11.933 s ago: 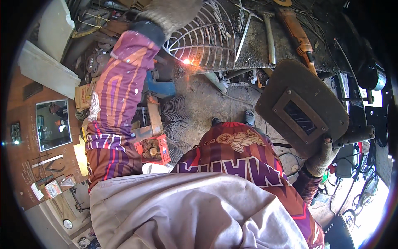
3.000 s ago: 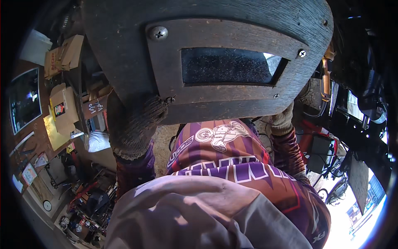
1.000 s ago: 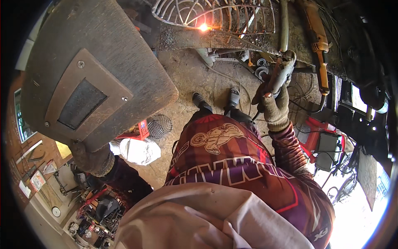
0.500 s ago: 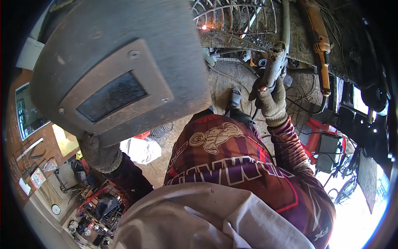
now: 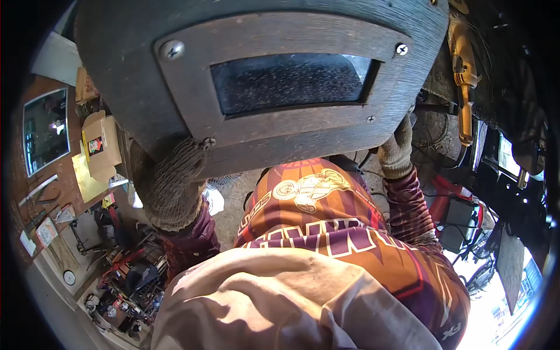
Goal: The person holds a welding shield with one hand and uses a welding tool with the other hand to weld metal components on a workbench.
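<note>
A dark welding shield with a rectangular tinted window fills the upper middle of the view. My gloved left hand is closed on its lower left edge. My gloved right hand reaches up behind the shield's lower right corner. Only its wrist and back show; the shield hides its fingers. Half a second ago those fingers were wrapped round an electrode holder, and the wrist is in nearly the same place now. The workbench and the metal grille on it are covered by the shield. Brighter light falls on my shirt.
An orange-yellow power tool lies at the upper right, its cord hanging down. Below it stands a red-framed machine. On the left are a brown board with tools and an open cardboard box. Assorted gear crowds the lower left floor.
My left hand has swung the shield right and closer, over the bench and the right hand's fingers. The grille and the electrode holder have gone out of sight behind it.
</note>
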### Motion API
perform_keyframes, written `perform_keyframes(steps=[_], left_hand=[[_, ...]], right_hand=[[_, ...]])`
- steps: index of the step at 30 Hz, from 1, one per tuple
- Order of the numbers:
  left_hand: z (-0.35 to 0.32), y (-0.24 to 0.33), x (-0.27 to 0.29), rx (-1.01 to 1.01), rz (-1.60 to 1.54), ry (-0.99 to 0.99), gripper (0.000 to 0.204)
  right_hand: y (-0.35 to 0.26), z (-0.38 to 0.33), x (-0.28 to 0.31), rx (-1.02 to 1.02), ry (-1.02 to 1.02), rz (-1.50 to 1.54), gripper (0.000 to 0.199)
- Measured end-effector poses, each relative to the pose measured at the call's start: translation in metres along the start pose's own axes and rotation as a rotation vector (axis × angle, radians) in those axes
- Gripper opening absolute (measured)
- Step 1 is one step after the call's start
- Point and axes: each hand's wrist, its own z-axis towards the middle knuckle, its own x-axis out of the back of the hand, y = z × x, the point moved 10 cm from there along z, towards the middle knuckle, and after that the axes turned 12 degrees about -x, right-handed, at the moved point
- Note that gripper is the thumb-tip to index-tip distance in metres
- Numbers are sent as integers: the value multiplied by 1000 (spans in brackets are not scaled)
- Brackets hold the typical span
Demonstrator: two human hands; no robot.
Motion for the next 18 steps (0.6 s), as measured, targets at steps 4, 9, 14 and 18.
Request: perform_keyframes(steps=[4,9,14,18], left_hand=[[1,-3,-2,11,-34,-3,37],[0,-9,4,7,-61,-4,35],[4,-7,-9,7,-79,-70,37],[10,5,-51,32,-90,-278,52]], right_hand=[[18,-2,4,-161,-21,-28,65],[13,1,4,-47,-25,-35,65],[2,1,0,-6,-24,-45,60],[-5,0,-1,63,0,-111,56]])
